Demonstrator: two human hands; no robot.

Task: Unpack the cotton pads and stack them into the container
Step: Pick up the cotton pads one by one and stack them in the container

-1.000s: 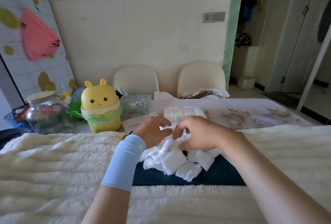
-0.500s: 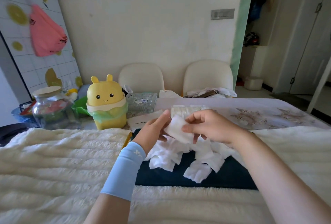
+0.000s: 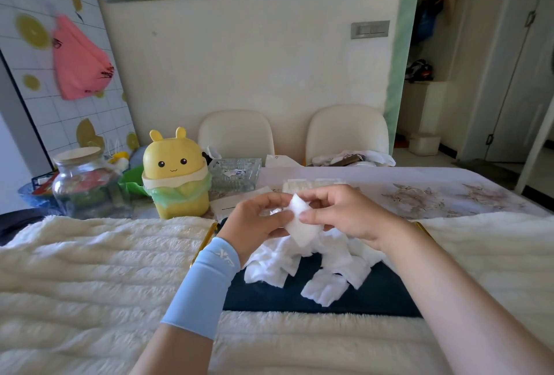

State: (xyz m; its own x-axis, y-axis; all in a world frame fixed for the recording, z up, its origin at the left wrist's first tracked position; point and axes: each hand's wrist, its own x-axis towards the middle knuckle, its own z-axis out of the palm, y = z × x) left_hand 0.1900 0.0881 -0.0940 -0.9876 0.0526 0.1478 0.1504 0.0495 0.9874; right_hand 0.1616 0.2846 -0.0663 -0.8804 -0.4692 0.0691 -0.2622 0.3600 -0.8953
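Observation:
A white cotton pad point(image 3: 300, 224) is held up between both hands above the table. My left hand point(image 3: 254, 221), with a light blue sleeve at the wrist, pinches its left edge. My right hand point(image 3: 344, 212) pinches its right edge. Below them a loose heap of white cotton pads point(image 3: 314, 269) lies on a dark blue tray point(image 3: 374, 296) with a gold rim. Behind the hands a pale ribbed container point(image 3: 311, 186) with stacked pads shows only at its top edge.
A fluffy cream blanket point(image 3: 90, 269) covers the near table. A yellow bunny-shaped bin point(image 3: 175, 173), a glass jar point(image 3: 84, 182) and a clear glass dish point(image 3: 235, 173) stand at the back left. Two cream chairs point(image 3: 346, 131) are behind the table.
Both hands rose from the heap with one cotton pad and now hold it higher between them. The camera view tilted up slightly.

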